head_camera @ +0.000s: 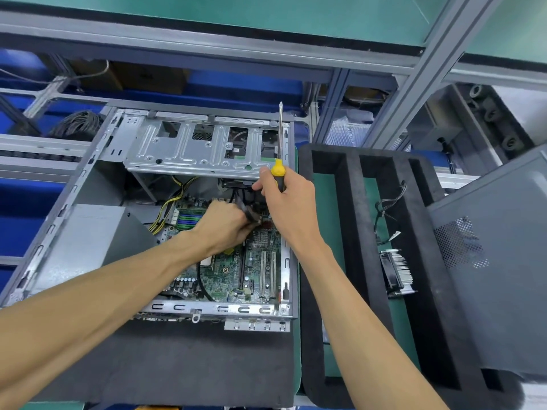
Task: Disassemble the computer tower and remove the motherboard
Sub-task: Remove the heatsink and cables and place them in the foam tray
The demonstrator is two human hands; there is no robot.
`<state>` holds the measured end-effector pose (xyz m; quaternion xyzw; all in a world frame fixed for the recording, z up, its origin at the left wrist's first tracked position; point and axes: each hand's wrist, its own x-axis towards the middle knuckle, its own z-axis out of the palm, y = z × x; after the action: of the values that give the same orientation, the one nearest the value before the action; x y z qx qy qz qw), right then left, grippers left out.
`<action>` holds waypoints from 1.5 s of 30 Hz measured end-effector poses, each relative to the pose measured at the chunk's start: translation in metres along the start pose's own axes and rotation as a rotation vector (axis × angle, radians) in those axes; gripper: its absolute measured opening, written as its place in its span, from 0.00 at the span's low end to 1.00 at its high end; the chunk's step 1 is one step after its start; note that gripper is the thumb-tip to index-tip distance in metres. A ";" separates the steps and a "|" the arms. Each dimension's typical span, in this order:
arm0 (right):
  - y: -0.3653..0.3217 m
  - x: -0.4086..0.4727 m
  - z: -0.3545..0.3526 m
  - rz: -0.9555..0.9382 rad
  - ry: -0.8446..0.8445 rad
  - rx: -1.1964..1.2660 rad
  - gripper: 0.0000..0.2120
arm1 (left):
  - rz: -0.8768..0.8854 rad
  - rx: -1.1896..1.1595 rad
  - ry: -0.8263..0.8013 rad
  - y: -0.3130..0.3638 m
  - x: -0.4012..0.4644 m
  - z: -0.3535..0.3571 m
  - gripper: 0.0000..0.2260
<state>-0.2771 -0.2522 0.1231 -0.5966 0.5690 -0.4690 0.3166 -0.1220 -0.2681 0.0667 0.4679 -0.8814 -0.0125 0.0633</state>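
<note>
An opened computer tower (88, 232) lies on its side on a dark foam mat (177, 359) at a workbench, its side panel (503, 261) off and resting to the right, propped over a black foam tray (349, 232) with long slots. Inside the case, a silver drive cage (189, 149) spans the far end, a grey power supply (88, 241) fills the left side, and the green motherboard (251, 267) sits in the case floor at the right, with yellow-and-black power cables (168, 205) running toward its upper edge. A removed heatsink with fan (396, 270) lies in one slot of the tray, its thin wire (387, 208) trailing away from the viewer. The person's left hand (225, 223) reaches into the case over the motherboard, fingers curled round a bundle of black cables (248, 211) just below the drive cage. The right hand (284, 199) is beside it, closed on the yellow-and-black handle of a screwdriver (278, 170) whose shaft points up and away past the cage, with its forefinger touching the same cables.
</note>
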 end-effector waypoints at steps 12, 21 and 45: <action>0.002 0.001 0.001 -0.026 -0.002 0.002 0.19 | -0.059 -0.118 -0.026 -0.002 0.001 0.005 0.13; 0.003 0.001 0.001 -0.031 0.003 -0.005 0.18 | -0.237 -0.239 0.032 0.000 0.008 0.009 0.13; 0.003 0.002 0.004 -0.010 -0.001 -0.087 0.19 | 0.113 -0.161 -0.083 -0.009 0.013 0.013 0.08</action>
<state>-0.2751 -0.2550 0.1193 -0.6127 0.5857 -0.4453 0.2885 -0.1234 -0.2841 0.0543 0.4098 -0.9044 -0.0989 0.0649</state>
